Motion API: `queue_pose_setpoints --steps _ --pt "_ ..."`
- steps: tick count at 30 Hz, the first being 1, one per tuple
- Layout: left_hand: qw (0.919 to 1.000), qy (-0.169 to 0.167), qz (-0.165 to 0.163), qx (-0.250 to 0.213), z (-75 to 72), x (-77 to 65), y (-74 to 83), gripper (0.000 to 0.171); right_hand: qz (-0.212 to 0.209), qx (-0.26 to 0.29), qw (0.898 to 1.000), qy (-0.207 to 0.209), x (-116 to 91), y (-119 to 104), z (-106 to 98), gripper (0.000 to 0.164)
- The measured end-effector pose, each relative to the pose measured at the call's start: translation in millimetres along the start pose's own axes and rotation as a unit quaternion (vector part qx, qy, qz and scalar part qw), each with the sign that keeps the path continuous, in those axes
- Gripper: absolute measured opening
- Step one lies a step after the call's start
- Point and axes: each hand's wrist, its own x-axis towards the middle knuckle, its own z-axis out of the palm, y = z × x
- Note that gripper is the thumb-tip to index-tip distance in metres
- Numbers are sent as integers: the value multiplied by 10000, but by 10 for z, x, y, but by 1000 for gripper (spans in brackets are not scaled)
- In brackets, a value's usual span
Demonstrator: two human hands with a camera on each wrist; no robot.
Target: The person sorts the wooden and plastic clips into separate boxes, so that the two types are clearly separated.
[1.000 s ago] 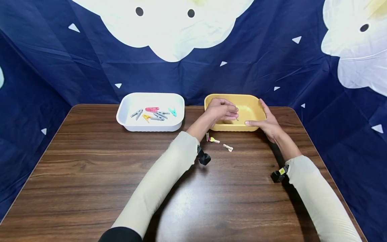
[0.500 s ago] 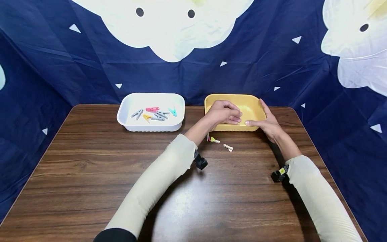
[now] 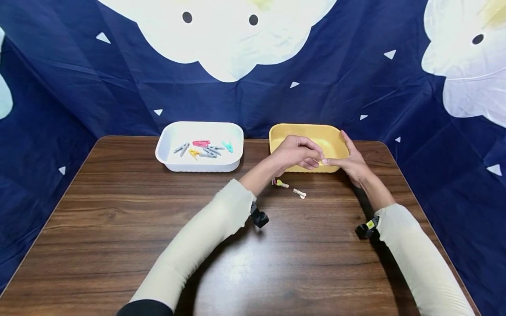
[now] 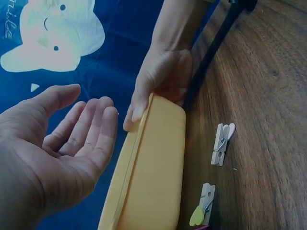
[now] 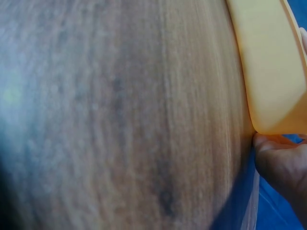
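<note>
In the head view my left hand (image 3: 298, 151) hovers over the front of the yellow tray (image 3: 306, 127). Its fingers are loosely bent, and the left wrist view shows nothing between thumb and fingertips. My right hand (image 3: 355, 164) holds the tray's right end, thumb over the front rim and fingers along the side. On the table before the tray lie small wooden clothespins: one with a white shape (image 4: 221, 144), one with a yellow-green heart (image 4: 204, 206), and one with a magenta part (image 3: 274, 181), half hidden by the left wrist. Part of the tray's inside is hidden by the left hand.
A white tray (image 3: 197, 167) stands to the left, holding several plastic clothespins in grey, pink (image 3: 201, 143), yellow and teal. A dark blue cloth (image 3: 253, 103) with white cloud shapes hangs behind the wooden table (image 3: 118, 228).
My left hand has moved right and slightly toward me over the yellow tray, its fingertips now close to the right thumb. The right hand stays on the tray. The view shifts slightly.
</note>
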Motion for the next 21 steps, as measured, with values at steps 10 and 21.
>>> queue_pose_setpoints --steps 10,21 --pt "9994 -269 -26 237 58 -65 -16 17 -8 60 10000 -7 -16 8 -7 130" --pt "9975 -568 -50 423 110 -123 -103 28 -34 93 9999 -51 -7 11 -12 127"
